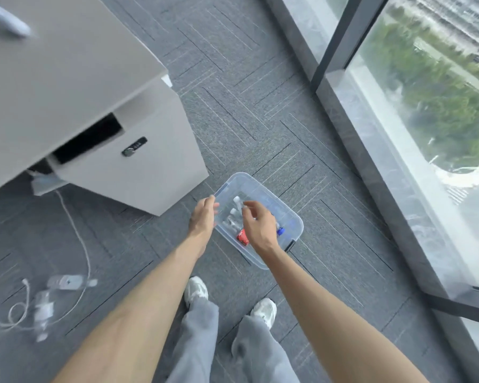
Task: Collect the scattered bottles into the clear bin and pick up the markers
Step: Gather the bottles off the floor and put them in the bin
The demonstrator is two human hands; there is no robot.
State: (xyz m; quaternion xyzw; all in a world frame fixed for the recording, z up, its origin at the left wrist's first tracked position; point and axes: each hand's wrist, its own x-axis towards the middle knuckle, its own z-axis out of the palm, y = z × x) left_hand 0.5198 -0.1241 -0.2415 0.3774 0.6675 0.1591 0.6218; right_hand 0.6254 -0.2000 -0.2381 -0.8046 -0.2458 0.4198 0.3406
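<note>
Hovering over the clear bin (pixel 263 189), left hand (pixel 203 215) and right hand (pixel 258 229) hang relaxed, holding nothing

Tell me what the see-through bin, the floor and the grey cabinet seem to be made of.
The clear bin looks like smooth, glossy plastic: its walls are see-through. The floor seems grey carpet tile, matte and fuzzy, with thin stripes and seams. The cabinet has flat, matte, pale faces, probably painted metal or laminate; I cannot tell which.

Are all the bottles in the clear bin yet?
No: two bottles lie on the carpet beside the white cable, well outside the clear bin.
</note>
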